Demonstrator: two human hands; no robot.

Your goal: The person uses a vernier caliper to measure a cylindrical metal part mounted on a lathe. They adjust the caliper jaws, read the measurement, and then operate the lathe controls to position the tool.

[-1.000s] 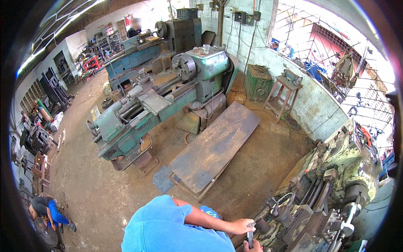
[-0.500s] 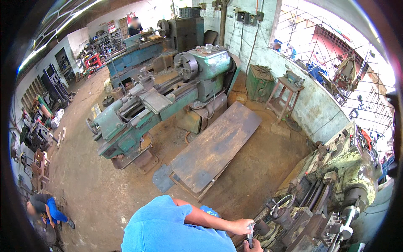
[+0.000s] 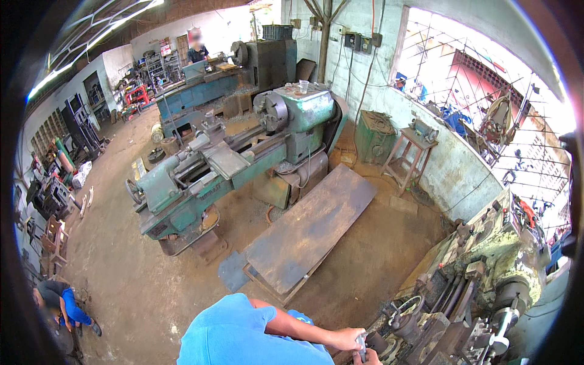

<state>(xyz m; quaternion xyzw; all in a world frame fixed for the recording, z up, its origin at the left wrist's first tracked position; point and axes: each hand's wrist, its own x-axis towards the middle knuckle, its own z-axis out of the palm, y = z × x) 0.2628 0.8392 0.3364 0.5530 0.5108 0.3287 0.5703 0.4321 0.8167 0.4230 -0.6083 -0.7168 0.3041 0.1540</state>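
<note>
My left hand (image 3: pixel 347 339) reaches across from the blue sleeve, fingers closed on a small silver-grey metal tool (image 3: pixel 361 345). The tool is slim and upright; its exact kind is too small to make out. My right hand (image 3: pixel 368 359) is at the lower edge, partly cut off, with its fingers closed around the tool's lower end. Both hands are just left of a worn, cream-painted lathe (image 3: pixel 514 252). Its handwheel (image 3: pixel 406 311) and dark carriage parts are nearest, and a shiny metal workpiece (image 3: pixel 504 325) sits by the chuck.
A low table with a stained metal top (image 3: pixel 313 228) stands ahead. Beyond it is a green lathe (image 3: pixel 213 176), with a blue machine (image 3: pixel 201 91) behind. A small stand (image 3: pixel 410 155) and green cabinet (image 3: pixel 374 137) line the wall. One person (image 3: pixel 67 304) bends at lower left; another (image 3: pixel 196 52) stands far back.
The view has shifted slightly. Both hands and the grey tool sit a little lower and further left in the picture, with the hold kept. The person at lower left has moved slightly.
</note>
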